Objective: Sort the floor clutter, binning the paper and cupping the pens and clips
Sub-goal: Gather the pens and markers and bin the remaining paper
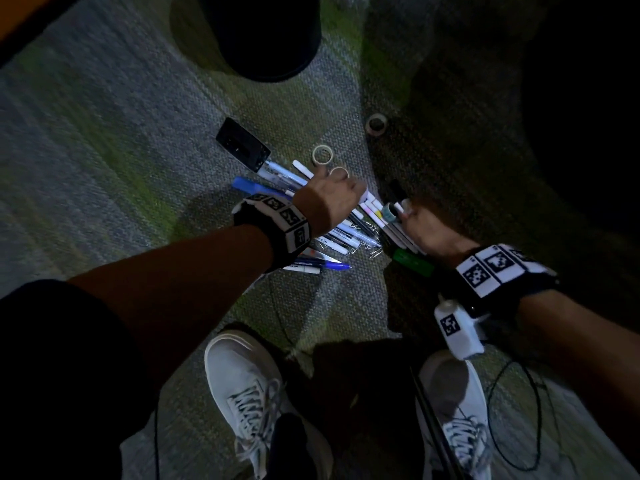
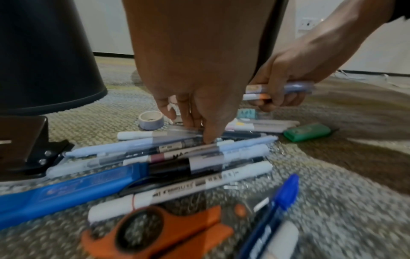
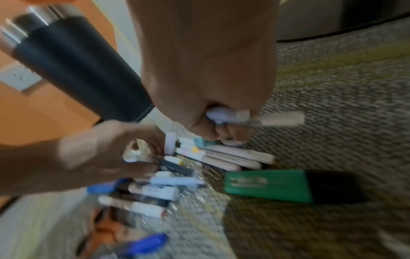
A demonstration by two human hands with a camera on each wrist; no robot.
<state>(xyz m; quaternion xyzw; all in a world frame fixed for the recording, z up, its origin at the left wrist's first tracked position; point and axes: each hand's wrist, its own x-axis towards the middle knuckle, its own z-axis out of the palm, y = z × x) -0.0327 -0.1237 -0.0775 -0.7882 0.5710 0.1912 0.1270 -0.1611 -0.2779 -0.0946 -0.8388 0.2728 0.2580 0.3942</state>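
Observation:
A pile of pens and markers (image 1: 349,230) lies on the carpet with paper clips (image 1: 375,252) scattered at its edge. My left hand (image 1: 332,194) reaches down into the pile, and its fingertips (image 2: 207,138) touch a clear pen (image 2: 177,140); the thumb stands apart. My right hand (image 1: 427,230) hovers just right of the pile and grips a few pens (image 2: 281,88), also seen blurred as a bundle of pens (image 3: 257,119). A black bin (image 1: 263,36) stands beyond the pile. No paper shows on the floor.
Tape rolls (image 1: 322,154) lie past the pile, another tape roll (image 1: 376,123) farther right. A black hole punch (image 1: 242,143), a blue cutter (image 2: 66,192), an orange tool (image 2: 155,231), a green stapler (image 1: 414,262) and a black cylinder (image 3: 84,70) ring the pens. My shoes (image 1: 249,393) stand nearby.

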